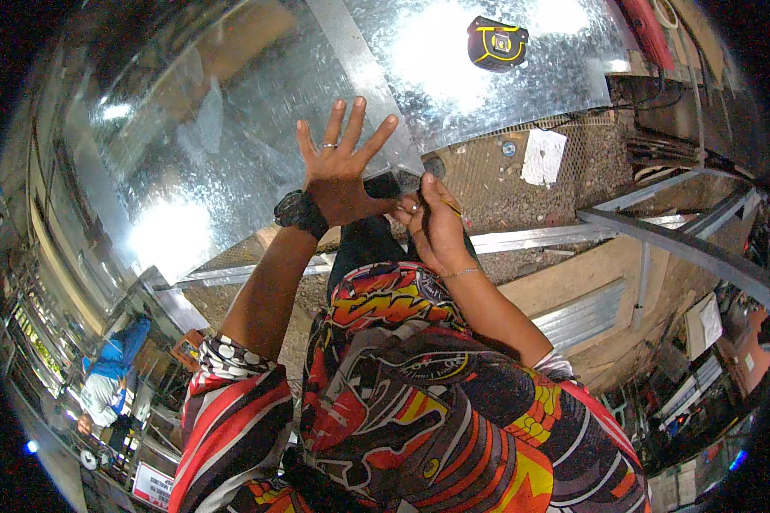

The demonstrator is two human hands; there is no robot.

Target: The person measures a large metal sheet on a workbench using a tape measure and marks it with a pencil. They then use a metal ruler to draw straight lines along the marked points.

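Note:
My left hand point(342, 171) lies with fingers spread on a shiny sheet of galvanized metal point(257, 111). Its thumb points toward my right hand point(439, 227), which is closed at the sheet's near edge. A slim yellow pencil-like stick point(454, 209) shows between the right thumb and palm; most of it is hidden by the hand. Just ahead of the right fingertips ends a flat metal strip point(355, 60), which runs away across the sheet metal. A black and yellow tape measure point(498, 44) sits farther off on the metal, to the right.
Below the sheet are wire mesh point(479, 175) and gravelly ground, with a white paper point(543, 157) on it. A metal frame point(676, 244) stands at the right. A long metal bar point(530, 238) crosses near my body. Another person point(107, 385) is at the far lower left.

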